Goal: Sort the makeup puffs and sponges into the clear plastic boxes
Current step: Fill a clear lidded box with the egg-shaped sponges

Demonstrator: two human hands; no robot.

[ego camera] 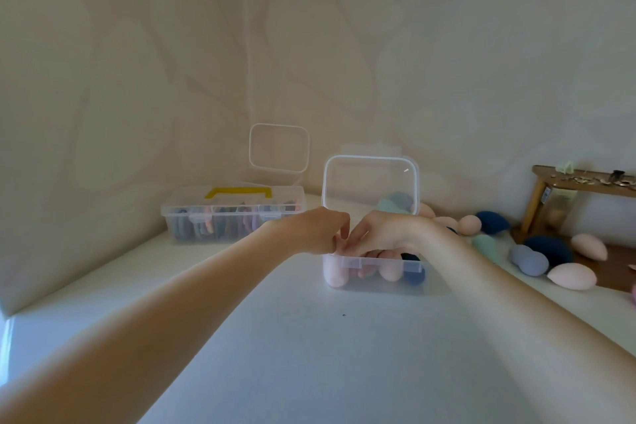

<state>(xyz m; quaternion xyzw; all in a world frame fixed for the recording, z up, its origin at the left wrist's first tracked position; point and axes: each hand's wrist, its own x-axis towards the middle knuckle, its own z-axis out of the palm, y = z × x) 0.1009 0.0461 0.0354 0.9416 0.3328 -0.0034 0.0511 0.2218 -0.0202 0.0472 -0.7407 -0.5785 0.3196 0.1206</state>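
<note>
— Where are your hands?

— Both over the open box (375,268) in front of me. My left hand (315,232) and right hand (378,232) meet at its near left rim, fingers curled; I think they pinch something small there, but it's too blurred to tell.

— What's in the box?

— Pink and dark blue sponges (390,272), lid (370,182) standing upright.

— And the rest?

— Loose sponges (528,260) lie to the right on the table (309,354), near a wooden stand (581,188). A second box (234,217) with a yellow handle (239,192) sits back left, closed.
</note>
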